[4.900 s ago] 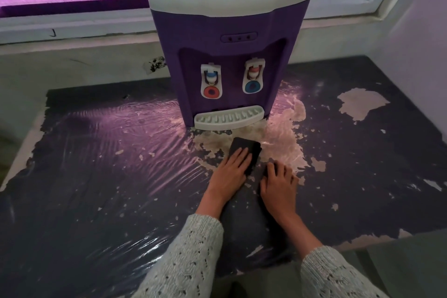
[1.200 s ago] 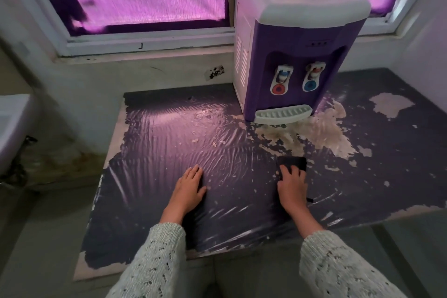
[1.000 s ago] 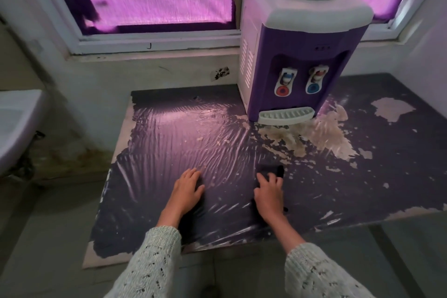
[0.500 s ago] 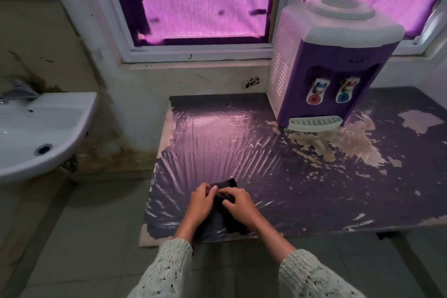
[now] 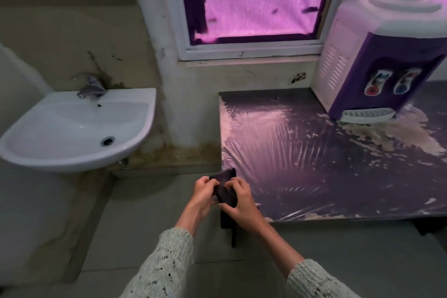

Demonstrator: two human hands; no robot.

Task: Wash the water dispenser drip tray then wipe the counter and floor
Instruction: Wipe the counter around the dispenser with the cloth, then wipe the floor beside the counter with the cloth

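Gripping a small dark cloth (image 5: 225, 190) from both sides, the left hand (image 5: 202, 191) and right hand (image 5: 242, 203) are closed on it at lower centre of the frame, just off the near left corner of the counter (image 5: 326, 164). The cloth is judged light, soft and limp; it is best taken by a bunched fold rather than an edge, and it may be damp and drip. The drip tray (image 5: 367, 115) is seated at the foot of the water dispenser (image 5: 377, 60), right of frame. The sink (image 5: 79, 128) stands at left. The floor (image 5: 145, 213) is judged not yet wiped.
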